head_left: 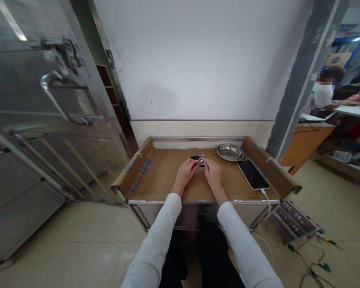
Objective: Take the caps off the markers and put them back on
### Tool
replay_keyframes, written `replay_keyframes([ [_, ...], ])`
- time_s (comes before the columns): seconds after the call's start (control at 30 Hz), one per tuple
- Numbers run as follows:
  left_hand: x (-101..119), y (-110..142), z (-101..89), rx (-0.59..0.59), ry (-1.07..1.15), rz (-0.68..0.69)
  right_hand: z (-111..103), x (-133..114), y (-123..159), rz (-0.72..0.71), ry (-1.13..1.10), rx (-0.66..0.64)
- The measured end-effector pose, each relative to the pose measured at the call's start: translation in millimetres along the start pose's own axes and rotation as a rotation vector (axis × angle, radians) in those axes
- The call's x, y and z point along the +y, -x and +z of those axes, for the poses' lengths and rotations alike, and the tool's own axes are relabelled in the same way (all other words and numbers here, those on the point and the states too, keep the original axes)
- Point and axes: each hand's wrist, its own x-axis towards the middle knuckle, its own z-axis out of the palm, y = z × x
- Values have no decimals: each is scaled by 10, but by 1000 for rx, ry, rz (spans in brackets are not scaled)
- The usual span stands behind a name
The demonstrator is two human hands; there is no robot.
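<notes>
Both hands meet over the cardboard-lined tray [165, 180], fingertips almost touching. My left hand [185, 173] pinches a small red and silver piece [199, 162], too small to name. From the other side, my right hand [213, 172] has its fingers closed at the same piece. Just beyond the fingertips lie several small dark slim items with light ends [195, 157], partly hidden by the hands.
A round steel dish [229, 152] sits at the tray's back right. Nearer lies a phone [253, 175] with a white cable [269, 206] running over the front edge. An electrical box [295, 221] stands on the floor at right, by loose wires. A metal door [48, 100] is at left.
</notes>
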Motion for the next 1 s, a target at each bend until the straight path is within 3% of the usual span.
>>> replay_keyframes([
  [0.13, 7, 12, -27, 71, 107, -87, 2, -69, 0, -167, -122, -151],
  [0.23, 8, 12, -44, 114, 81, -151, 23, -88, -3, -184, -205, -140],
  [0.4, -21, 8, -49, 187, -224, -323, 63, 6, 3, -49, -168, -45],
  [0.6, -107, 60, 25, 72, -365, -496, 85, 74, 40, 128, 97, -73],
  [0.73, -145, 74, 77, 58, -354, -517, 84, 62, 54, 175, 195, -117],
  [1.0, -163, 42, 95, 59, -242, -434, 71, 32, 61, 187, 275, -168],
])
